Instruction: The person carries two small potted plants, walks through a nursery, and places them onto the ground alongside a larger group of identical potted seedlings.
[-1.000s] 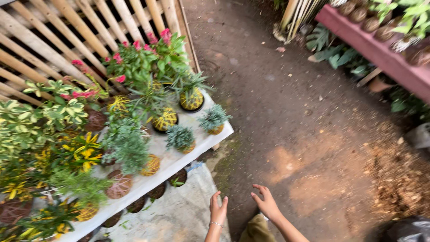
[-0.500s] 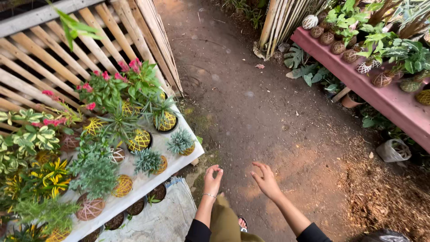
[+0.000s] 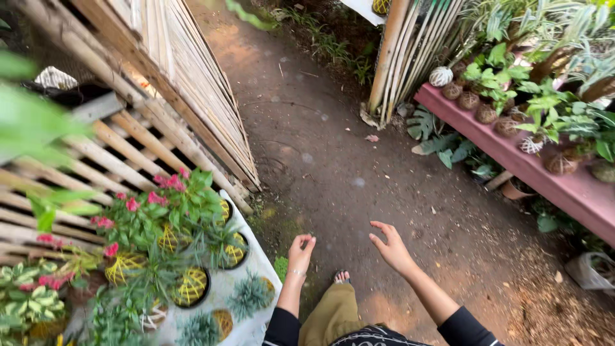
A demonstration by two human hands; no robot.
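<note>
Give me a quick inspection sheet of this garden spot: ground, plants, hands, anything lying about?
Surface: bare dirt path, damp-looking.
Job's things: white plant table with potted plants beside the left hand.
Clutter: fallen leaves on the path.
Grippers: left hand and right hand both empty, fingers loose, over the path.
Cables: nothing seen.
Surroundings: bamboo fence; pink shelf of plants to the right.
</note>
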